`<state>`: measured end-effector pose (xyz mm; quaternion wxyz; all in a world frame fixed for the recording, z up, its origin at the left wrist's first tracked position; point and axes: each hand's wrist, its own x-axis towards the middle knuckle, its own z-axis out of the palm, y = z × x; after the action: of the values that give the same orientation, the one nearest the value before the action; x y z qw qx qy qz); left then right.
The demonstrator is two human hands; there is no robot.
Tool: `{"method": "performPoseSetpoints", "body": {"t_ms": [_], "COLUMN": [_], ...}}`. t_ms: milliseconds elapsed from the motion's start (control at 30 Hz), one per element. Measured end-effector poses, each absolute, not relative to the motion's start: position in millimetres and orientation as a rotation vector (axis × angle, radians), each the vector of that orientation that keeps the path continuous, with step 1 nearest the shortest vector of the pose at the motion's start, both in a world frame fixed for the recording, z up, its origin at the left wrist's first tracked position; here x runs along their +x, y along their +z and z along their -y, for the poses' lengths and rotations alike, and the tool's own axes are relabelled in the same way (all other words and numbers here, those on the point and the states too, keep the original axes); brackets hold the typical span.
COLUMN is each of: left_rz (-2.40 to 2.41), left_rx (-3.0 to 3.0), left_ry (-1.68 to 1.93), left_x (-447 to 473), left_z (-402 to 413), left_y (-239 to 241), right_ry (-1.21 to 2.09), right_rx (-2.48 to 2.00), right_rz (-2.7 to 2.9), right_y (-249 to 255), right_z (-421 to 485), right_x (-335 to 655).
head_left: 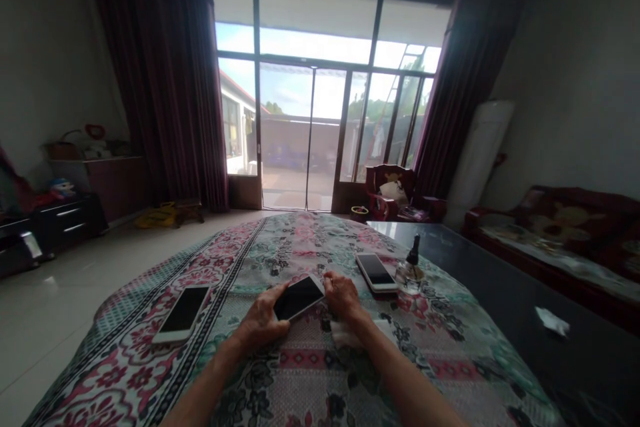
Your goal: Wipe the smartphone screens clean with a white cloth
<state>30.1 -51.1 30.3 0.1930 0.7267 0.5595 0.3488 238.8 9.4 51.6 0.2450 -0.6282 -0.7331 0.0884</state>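
Observation:
A smartphone (pixel 299 298) with a dark screen and white edges is tilted above the patterned tablecloth (pixel 235 307). My left hand (pixel 265 313) is closed around its left end, thumb along the near side. At the phone's right end, my right hand (pixel 343 295) has curled fingers pressed against the edge; the fingertips are partly hidden. Under my right wrist lies a white tissue (pixel 347 335). Another white smartphone (pixel 183 313) rests screen up to the left. A third smartphone (pixel 376 272) lies to the right, beside a clear glass bottle (pixel 410 273) with a black top.
Right of the cloth is a dark glossy tabletop (pixel 450 253) with a crumpled white paper (pixel 553 321) on it. A wooden sofa (pixel 560 213) and an armchair (pixel 393 190) stand beyond. Glass doors (pixel 310 140) are ahead, a black cabinet (pixel 70 223) at left.

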Motion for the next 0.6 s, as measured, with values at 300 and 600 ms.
{"method": "performPoseSetpoints", "body": {"t_ms": [300, 600], "left_rz": [-1.442, -1.501], "left_rx": [2.109, 2.082], "left_ry": [0.859, 0.759], "left_x": [35.0, 20.3], "left_z": [32.4, 34.8], "left_y": [22.4, 28.9], "right_ry": [0.336, 0.430], "right_rx": [-1.530, -1.336], "right_rz": [2.084, 1.961], "right_y": [36.8, 17.0], "right_z": [-14.6, -8.4], "right_x": [275.3, 281.2]}}
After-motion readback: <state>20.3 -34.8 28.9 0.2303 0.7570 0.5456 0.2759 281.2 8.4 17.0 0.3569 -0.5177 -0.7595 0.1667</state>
